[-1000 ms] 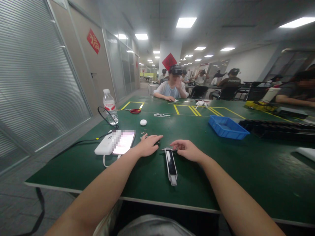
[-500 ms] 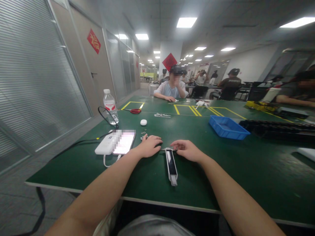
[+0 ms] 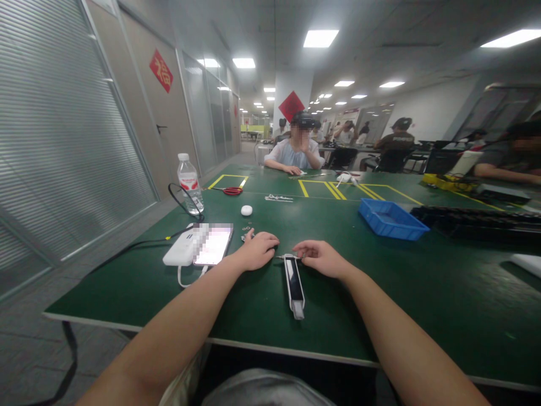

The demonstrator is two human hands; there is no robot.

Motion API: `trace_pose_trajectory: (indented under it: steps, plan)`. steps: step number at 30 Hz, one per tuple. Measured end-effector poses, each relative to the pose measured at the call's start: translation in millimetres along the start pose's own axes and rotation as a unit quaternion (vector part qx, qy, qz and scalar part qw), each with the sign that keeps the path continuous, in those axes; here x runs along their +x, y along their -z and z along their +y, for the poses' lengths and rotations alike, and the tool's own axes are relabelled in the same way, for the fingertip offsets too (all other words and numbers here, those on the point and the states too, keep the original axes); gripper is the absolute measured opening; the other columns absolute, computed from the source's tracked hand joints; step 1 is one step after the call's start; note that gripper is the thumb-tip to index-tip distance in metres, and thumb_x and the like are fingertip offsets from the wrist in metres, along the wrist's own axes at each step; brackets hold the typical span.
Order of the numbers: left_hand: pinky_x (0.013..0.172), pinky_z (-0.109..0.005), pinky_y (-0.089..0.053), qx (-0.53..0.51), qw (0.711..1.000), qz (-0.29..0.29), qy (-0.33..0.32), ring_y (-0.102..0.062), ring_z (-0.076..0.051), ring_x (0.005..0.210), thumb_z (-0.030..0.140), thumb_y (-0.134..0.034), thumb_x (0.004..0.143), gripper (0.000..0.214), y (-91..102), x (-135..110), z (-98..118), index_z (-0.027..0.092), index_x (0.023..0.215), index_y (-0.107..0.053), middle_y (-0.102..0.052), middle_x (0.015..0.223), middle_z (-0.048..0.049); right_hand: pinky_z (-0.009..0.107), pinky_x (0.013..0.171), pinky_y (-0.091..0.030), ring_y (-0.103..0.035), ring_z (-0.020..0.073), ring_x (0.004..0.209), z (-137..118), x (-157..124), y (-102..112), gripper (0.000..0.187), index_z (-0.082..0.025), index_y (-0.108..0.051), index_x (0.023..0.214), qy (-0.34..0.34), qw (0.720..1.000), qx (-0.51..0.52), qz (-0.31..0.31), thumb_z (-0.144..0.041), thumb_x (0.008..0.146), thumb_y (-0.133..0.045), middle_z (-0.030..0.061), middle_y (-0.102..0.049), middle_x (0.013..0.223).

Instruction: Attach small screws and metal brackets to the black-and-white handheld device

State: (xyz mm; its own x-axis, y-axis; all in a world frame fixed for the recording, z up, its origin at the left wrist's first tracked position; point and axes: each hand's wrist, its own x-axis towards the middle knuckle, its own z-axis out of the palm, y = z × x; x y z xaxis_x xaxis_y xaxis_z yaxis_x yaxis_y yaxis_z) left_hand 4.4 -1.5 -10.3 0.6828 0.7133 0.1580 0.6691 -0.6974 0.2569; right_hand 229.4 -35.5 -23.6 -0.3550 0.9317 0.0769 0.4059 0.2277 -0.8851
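Apply light, level pressure along the slim rod (image 3: 280, 257) at the far end of the white-framed device (image 3: 295, 281), between left hand (image 3: 258, 251) and right hand (image 3: 320, 259). Left lies palm-down, right curls—whether either pinches cannot be told. Room extends rightward toward the blue bin (image 3: 391, 232); phone (image 3: 216, 248) bounds left, table edge (image 3: 296, 353) nearside.

Office workroom, glass partitions (image 3: 209, 104), ceiling light panels (image 3: 320, 38), green worktable (image 3: 332, 327)

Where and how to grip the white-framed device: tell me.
Probably the middle of the device, pinched across its long sides by the right hand from above: it lies flat and is narrow, while a thin rod protrudes at its far end.
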Motion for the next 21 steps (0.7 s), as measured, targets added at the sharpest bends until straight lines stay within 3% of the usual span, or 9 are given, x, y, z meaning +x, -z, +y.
trace_pose_trajectory:
  steps: [7, 10, 15, 17, 21]
  plan:
    - [0.107, -0.062, -0.009, -0.001, 0.999, 0.040, -0.022, -0.043, -0.022, 0.122, 0.018, -0.037, 0.086, 0.037, 0.9, -0.6, 2.0, 0.022, 0.117, -0.054, -0.054, 0.127, -0.0062, 0.025, 0.064, -0.046, -0.055, 0.0107, 0.064, 0.2, 0.3, 1.0, 0.033, -0.015, -0.064, 0.096, 0.012, 1.000, -0.023, 0.017, -0.012, 0.065, -0.054, 0.0024, -0.065, 0.079]
    - [0.108, -0.059, -0.012, -0.022, 0.997, 0.062, -0.035, -0.044, -0.021, 0.122, 0.016, -0.037, 0.085, 0.038, 2.6, -0.3, 6.6, 0.022, 0.119, -0.054, -0.054, 0.127, -0.0058, 0.027, 0.066, -0.047, -0.057, 0.0123, 0.066, -1.9, 0.2, 1.3, 0.026, -0.015, -0.066, 0.094, 0.022, 0.996, -0.056, 0.063, -0.021, 0.070, -0.056, 0.0037, -0.066, 0.079]
    - [0.106, -0.041, -0.032, -0.118, 0.988, 0.076, -0.065, -0.048, -0.020, 0.117, 0.016, -0.041, 0.084, 0.036, 5.2, 1.8, 22.2, 0.016, 0.116, -0.058, -0.056, 0.124, -0.0088, 0.028, 0.064, -0.048, -0.059, 0.0143, 0.066, -4.7, 0.6, 0.0, 0.029, -0.015, -0.067, 0.087, 0.047, 0.984, -0.059, 0.162, -0.039, 0.074, -0.060, 0.0051, -0.067, 0.077]
    - [0.103, -0.035, -0.036, -0.173, 0.978, 0.078, -0.081, -0.049, -0.019, 0.115, 0.015, -0.042, 0.084, 0.036, 6.1, 2.1, 28.9, 0.014, 0.116, -0.059, -0.056, 0.122, -0.0101, 0.027, 0.061, -0.047, -0.058, 0.0141, 0.064, -5.4, 0.5, -0.8, 0.031, -0.014, -0.066, 0.086, 0.057, 0.983, -0.049, 0.171, -0.042, 0.073, -0.062, 0.0052, -0.067, 0.074]
    - [0.104, -0.032, -0.036, -0.244, 0.964, 0.068, -0.086, -0.050, -0.018, 0.114, 0.014, -0.046, 0.083, 0.036, 8.5, 1.1, 37.6, 0.016, 0.116, -0.060, -0.057, 0.121, -0.0083, 0.026, 0.058, -0.047, -0.057, 0.0139, 0.061, -7.0, -0.1, -1.6, 0.033, -0.015, -0.067, 0.083, 0.066, 0.983, -0.042, 0.168, -0.046, 0.073, -0.063, 0.0056, -0.067, 0.072]
